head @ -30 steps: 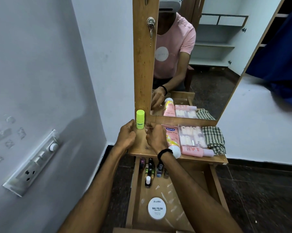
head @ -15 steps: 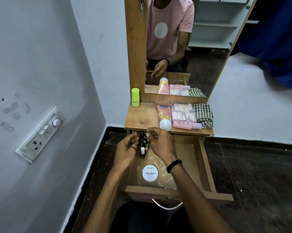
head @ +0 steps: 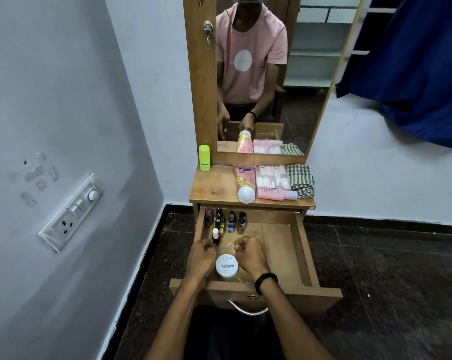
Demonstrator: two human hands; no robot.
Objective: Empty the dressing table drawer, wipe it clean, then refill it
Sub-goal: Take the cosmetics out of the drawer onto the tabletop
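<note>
The wooden drawer (head: 301,245) of the dressing table stands pulled out. Several nail polish bottles (head: 231,221) stand at its back left, with a white-capped bottle (head: 215,234) in front of them. A round white jar (head: 226,266) labelled nail polish sits near the drawer's front. My left hand (head: 202,257) is inside the drawer with curled fingers. Its fingertips are at the white-capped bottle's base, and whether they pinch it is unclear. My right hand (head: 250,253) hovers beside the jar as a loose fist with nothing visible in it.
On the tabletop (head: 211,187) stand a green stick (head: 204,157), a pink tube (head: 244,184), a clear box of nail tips (head: 272,177), a pink bottle (head: 276,194) and a checked cloth (head: 302,180). A mirror rises behind them. A wall with a switch panel (head: 71,213) is on the left.
Both hands came down from the tabletop into the drawer, reached the bottles, then drew back toward the jar. The view tilted and pulled back.
</note>
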